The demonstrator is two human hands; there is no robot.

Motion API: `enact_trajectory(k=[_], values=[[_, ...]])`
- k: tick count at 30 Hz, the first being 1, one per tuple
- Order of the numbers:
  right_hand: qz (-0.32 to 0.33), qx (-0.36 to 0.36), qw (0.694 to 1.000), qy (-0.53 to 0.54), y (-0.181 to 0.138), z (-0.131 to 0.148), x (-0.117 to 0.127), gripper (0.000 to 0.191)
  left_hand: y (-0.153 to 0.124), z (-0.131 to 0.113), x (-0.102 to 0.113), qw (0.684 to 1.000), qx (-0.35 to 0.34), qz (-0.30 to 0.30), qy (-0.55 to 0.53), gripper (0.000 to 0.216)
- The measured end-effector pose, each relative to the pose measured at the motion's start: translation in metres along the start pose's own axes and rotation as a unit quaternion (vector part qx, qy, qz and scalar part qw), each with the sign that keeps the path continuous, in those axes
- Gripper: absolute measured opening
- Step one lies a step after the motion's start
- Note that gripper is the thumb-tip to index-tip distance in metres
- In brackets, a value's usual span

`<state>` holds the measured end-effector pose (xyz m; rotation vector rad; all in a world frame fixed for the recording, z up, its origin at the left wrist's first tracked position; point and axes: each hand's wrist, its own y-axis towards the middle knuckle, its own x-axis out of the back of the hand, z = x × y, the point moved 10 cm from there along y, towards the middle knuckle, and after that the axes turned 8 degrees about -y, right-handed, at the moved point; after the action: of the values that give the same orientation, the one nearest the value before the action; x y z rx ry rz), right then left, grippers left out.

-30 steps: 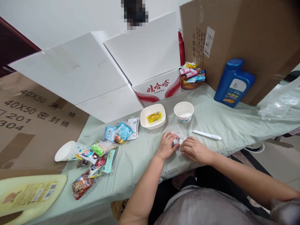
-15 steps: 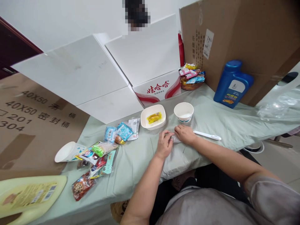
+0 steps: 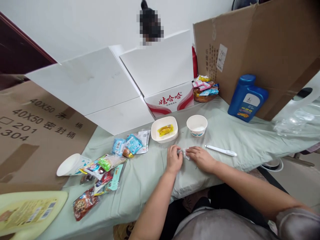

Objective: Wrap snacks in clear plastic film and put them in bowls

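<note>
A small crumpled piece of clear plastic (image 3: 185, 154) lies on the cloth between my two hands. My left hand (image 3: 174, 160) has its fingers curled at the left side of the plastic. From the right, my right hand (image 3: 200, 158) closes its fingertips on the other side. Just beyond them stand a white square bowl (image 3: 154, 133) with a yellow-wrapped snack (image 3: 165, 130) in it, and a white paper bowl (image 3: 197, 124). To the right of my right hand lies a white slim-handled tool (image 3: 221, 150), perhaps a cutter.
Several snack packets (image 3: 110, 163) and a tipped paper cup (image 3: 72, 165) lie on the left. White boxes (image 3: 155, 68) line the back. A blue bottle (image 3: 246, 98) and a large cardboard box (image 3: 270, 56) stand right. A pale yellow jug (image 3: 32, 210) is front left. Part of a person (image 3: 150, 26) shows behind.
The view has tilted slightly, so things sit lower in the picture. My hands have moved a little apart, and more of the clear plastic shows between them.
</note>
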<state>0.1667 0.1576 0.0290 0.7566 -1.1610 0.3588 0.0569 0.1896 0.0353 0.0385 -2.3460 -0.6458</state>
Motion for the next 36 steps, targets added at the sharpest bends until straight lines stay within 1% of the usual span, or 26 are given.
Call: enact_trajectory(k=[2,4,6,7,8,9,11,12,13,14,16,17,18,19,21,22,24,26,27,28,30,32,33,34,36], values=[[-0.015,0.015,1.0,0.018,0.006,-0.004,0.015,0.028,0.0,0.002,0.001,1.0,0.008,0.0,-0.009,0.014],[-0.075,0.003,0.997,0.019,0.019,-0.019,0.048,0.027,0.001,0.001,-0.002,1.0,0.011,0.015,-0.007,0.011],[-0.155,-0.037,0.987,-0.006,0.033,-0.042,0.088,0.028,0.002,0.0,-0.004,0.999,0.018,0.029,0.003,0.01],[-0.181,-0.058,0.981,-0.026,0.04,-0.054,0.103,0.029,0.002,0.0,-0.004,0.999,0.022,0.031,0.008,0.01],[-0.188,-0.08,0.978,-0.049,0.048,-0.066,0.113,0.03,0.003,-0.001,-0.005,0.999,0.026,0.032,0.011,0.01],[-0.173,-0.106,0.977,-0.073,0.057,-0.08,0.117,0.03,0.003,-0.001,-0.005,0.999,0.027,0.032,0.013,0.01],[-0.091,-0.14,0.981,-0.101,0.073,-0.102,0.107,0.029,0.004,-0.002,-0.005,0.999,0.026,0.03,0.013,0.01],[-0.056,-0.147,0.982,-0.106,0.077,-0.109,0.1,0.029,0.004,-0.002,-0.005,0.999,0.026,0.029,0.011,0.01],[-0.042,-0.144,0.983,-0.106,0.078,-0.11,0.097,0.03,0.004,-0.002,-0.005,0.999,0.026,0.029,0.01,0.011],[-0.055,-0.136,0.984,-0.1,0.077,-0.107,0.099,0.031,0.004,-0.001,-0.005,0.999,0.025,0.029,0.009,0.011],[-0.144,-0.116,0.979,-0.083,0.063,-0.092,0.116,0.034,0.004,0.0,-0.004,0.999,0.026,0.029,0.005,0.011],[-0.19,-0.107,0.973,-0.072,0.051,-0.082,0.125,0.035,0.004,0.0,-0.005,0.999,0.027,0.028,0.003,0.011],[-0.221,-0.102,0.968,-0.063,0.037,-0.073,0.13,0.033,0.003,0.0,-0.005,0.999,0.028,0.027,0.001,0.011],[-0.23,-0.096,0.967,-0.056,0.024,-0.063,0.13,0.03,0.002,0.0,-0.006,0.999,0.029,0.027,-0.001,0.011],[-0.207,-0.098,0.972,-0.052,-0.002,-0.051,0.118,0.026,0.001,0.001,-0.007,0.999,0.028,0.024,-0.01,0.011],[-0.193,-0.108,0.973,-0.058,-0.016,-0.05,0.109,0.024,0.0,0.002,-0.007,0.999,0.028,0.019,-0.016,0.011],[-0.171,-0.142,0.971,-0.084,-0.045,-0.057,0.09,0.024,0.002,0.007,0.0,0.999,0.029,0.007,-0.029,0.013],[-0.147,-0.163,0.968,-0.118,-0.07,-0.067,0.073,0.026,0.007,0.015,0.019,0.999,0.031,-0.017,-0.029,0.015],[-0.14,-0.174,0.965,-0.136,-0.082,-0.073,0.068,0.027,0.011,0.021,0.034,0.999,0.031,-0.034,-0.016,0.016],[-0.136,-0.182,0.962,-0.15,-0.091,-0.078,0.064,0.028,0.016,0.028,0.054,0.998,0.032,-0.061,0.011,0.016],[-0.137,-0.19,0.958,-0.166,-0.105,-0.083,0.062,0.029,0.024,0.043,0.097,0.985,0.044,-0.121,0.114,0.022],[-0.142,-0.192,0.956,-0.168,-0.112,-0.083,0.064,0.029,0.028,0.065,0.136,0.956,0.098,-0.157,0.23,0.039],[-0.144,-0.193,0.956,-0.169,-0.113,-0.083,0.065,0.028,0.029,0.077,0.15,0.94,0.126,-0.157,0.275,0.047],[-0.145,-0.195,0.955,-0.171,-0.113,-0.082,0.066,0.028,0.029,0.088,0.159,0.928,0.148,-0.147,0.308,0.054],[-0.145,-0.198,0.953,-0.175,-0.112,-0.08,0.067,0.027,0.028,0.106,0.168,0.918,0.165,-0.117,0.342,0.056]])
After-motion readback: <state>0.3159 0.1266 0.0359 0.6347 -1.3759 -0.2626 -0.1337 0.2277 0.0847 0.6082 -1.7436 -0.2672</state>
